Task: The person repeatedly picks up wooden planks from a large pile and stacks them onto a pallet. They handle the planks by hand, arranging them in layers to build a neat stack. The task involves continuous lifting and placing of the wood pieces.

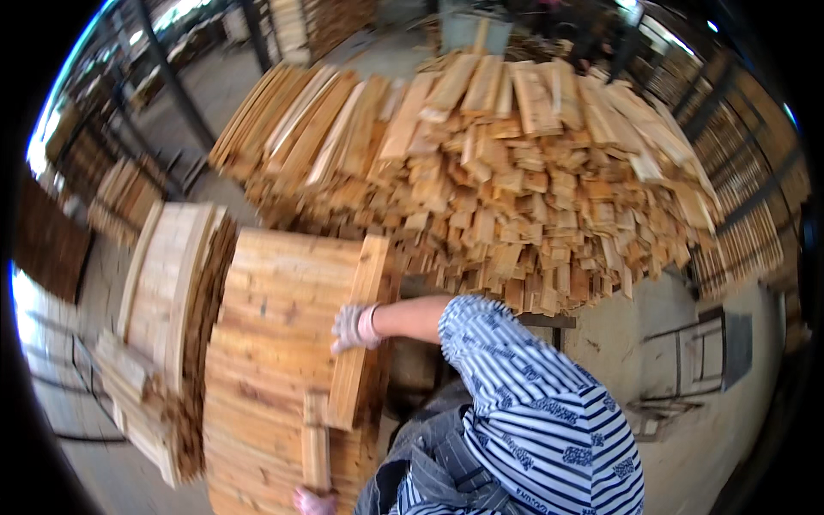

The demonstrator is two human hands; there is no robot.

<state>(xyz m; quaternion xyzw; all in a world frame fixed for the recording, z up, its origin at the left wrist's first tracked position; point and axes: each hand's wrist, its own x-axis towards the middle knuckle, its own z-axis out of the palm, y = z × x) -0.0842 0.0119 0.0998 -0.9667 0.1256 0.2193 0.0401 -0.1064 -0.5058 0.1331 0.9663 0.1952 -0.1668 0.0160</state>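
Observation:
My right hand (pixel 354 328), in a pale glove with a pink cuff, reaches across a long wooden board (pixel 355 365). Its fingers bend over the board's left edge. This board lies lengthwise along the right side of a broad stack of planks (pixel 266 343). At the lower edge of the picture my left hand (pixel 316 501), also gloved, grips the near end of a shorter, narrow wooden board (pixel 315 446). That board's far end meets or slips under the long board; I cannot tell which. The left fingers are partly cut off by the picture's edge.
A large heap of loose boards (pixel 515 184) rises beyond the stack. To the left stands another plank stack (pixel 167 292), with short pieces (pixel 129 369) beside it. On the right, a metal frame (pixel 687 360) rests on the concrete floor. Dark posts (pixel 172 73) stand farther back.

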